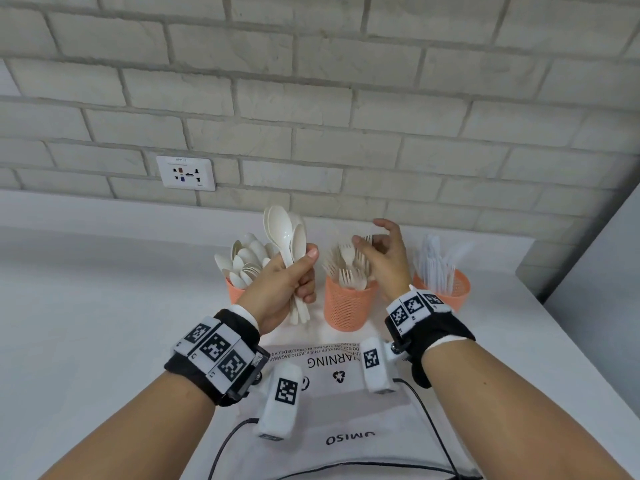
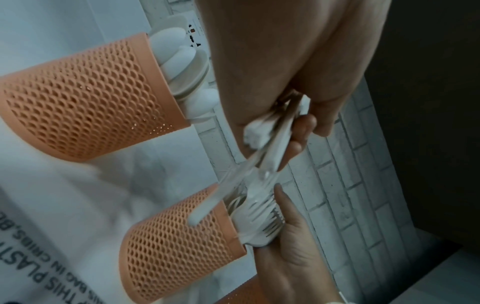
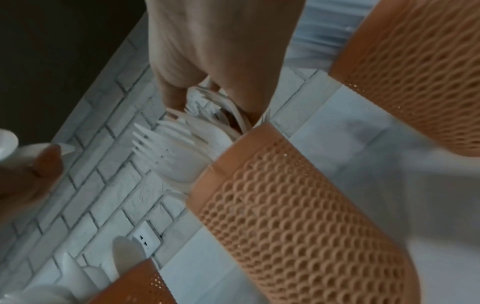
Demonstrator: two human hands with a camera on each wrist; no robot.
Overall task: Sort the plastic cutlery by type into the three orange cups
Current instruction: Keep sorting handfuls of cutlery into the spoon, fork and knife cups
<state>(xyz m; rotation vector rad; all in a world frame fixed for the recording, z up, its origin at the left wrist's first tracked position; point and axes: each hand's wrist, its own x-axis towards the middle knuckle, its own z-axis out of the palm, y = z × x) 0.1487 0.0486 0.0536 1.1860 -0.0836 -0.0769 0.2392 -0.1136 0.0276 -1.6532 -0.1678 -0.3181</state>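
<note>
Three orange mesh cups stand in a row by the wall. The left cup [image 1: 232,289] holds spoons, the middle cup [image 1: 346,308] forks [image 1: 348,271], the right cup [image 1: 453,289] clear knives [image 1: 436,265]. My left hand [image 1: 304,268] grips a bunch of white spoons [image 1: 285,233] upright, between the left and middle cups. Over the forks hovers my right hand [image 1: 372,237] with loosely spread fingers and nothing in it. In the right wrist view its fingertips [image 3: 171,98] sit at the fork tops [image 3: 176,148] above the middle cup [image 3: 298,216]. The left wrist view shows the spoon handles [image 2: 272,144] in my fist.
A white plastic bag [image 1: 346,410] printed with a warning lies flat on the white table [image 1: 104,323] in front of the cups. A brick wall with a socket [image 1: 185,173] is right behind them. A grey panel [image 1: 595,306] bounds the table on the right.
</note>
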